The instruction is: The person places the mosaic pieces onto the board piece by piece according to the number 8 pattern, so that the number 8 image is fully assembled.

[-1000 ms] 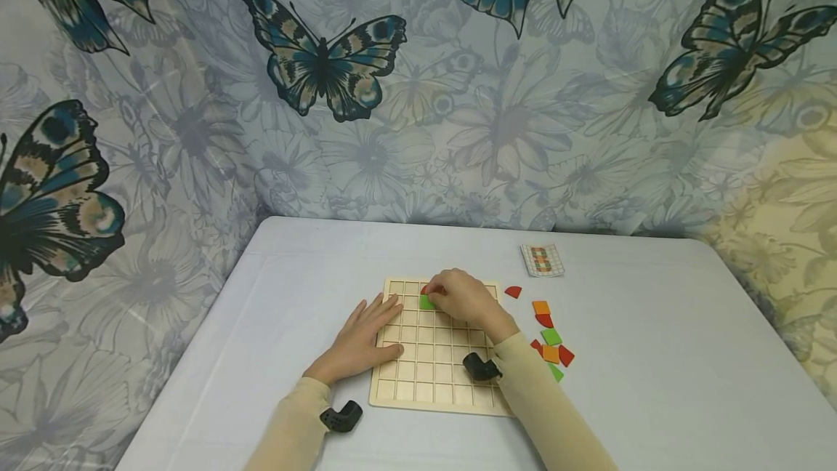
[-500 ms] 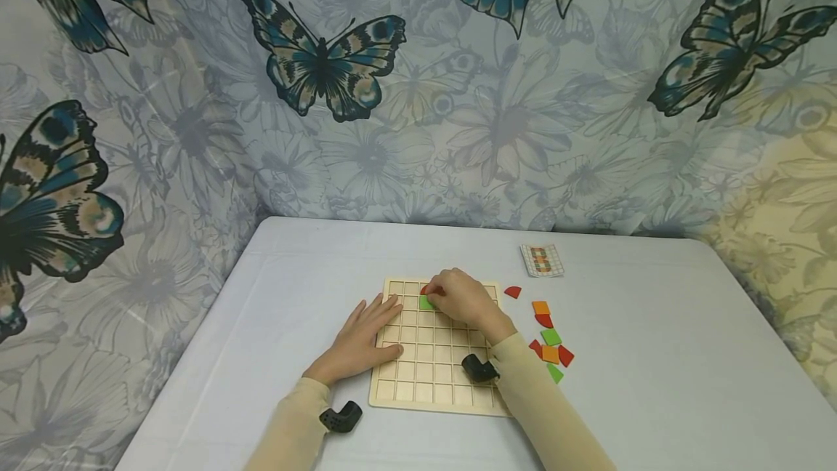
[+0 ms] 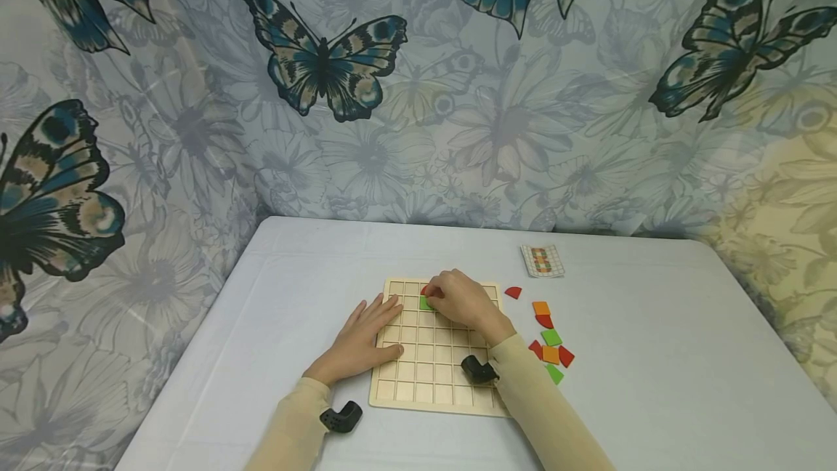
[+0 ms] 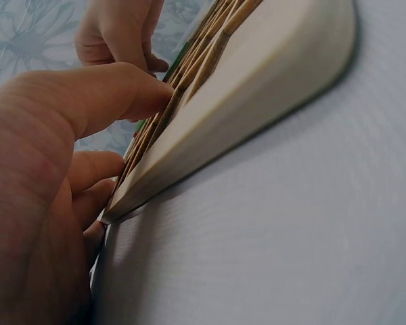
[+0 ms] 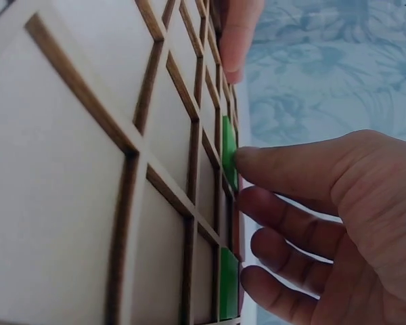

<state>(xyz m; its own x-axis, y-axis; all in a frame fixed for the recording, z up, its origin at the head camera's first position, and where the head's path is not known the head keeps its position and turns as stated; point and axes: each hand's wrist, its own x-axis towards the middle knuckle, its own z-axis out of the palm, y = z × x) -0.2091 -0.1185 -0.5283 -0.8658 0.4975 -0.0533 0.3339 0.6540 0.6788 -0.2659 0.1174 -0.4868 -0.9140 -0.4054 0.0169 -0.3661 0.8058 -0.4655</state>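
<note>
A wooden grid board [image 3: 418, 373] lies on the white table. My left hand [image 3: 358, 339] rests with spread fingers on its left edge; in the left wrist view the thumb of that hand [image 4: 37, 156] touches the grid. At the board's far side, my right hand [image 3: 467, 305] has bent fingers against a green tile [image 3: 425, 303] and a partly covered red piece [image 3: 423, 290]. Seen from the right wrist, the thumb of the right hand [image 5: 369, 217] touches one green tile [image 5: 229, 156]; a second green tile [image 5: 228, 288] lies lower in that view. No piece shows between the fingertips.
Right of the board lie a red piece [image 3: 513, 292], an orange tile [image 3: 540, 308], a green tile [image 3: 551, 336] and several other loose pieces. A small patterned card [image 3: 543, 261] is farther back. Patterned fabric [image 3: 418, 129] hangs behind the table.
My right wrist and forearm have shifted very slightly left, with the fingertips at the same spot on the board. The left hand has not moved.
</note>
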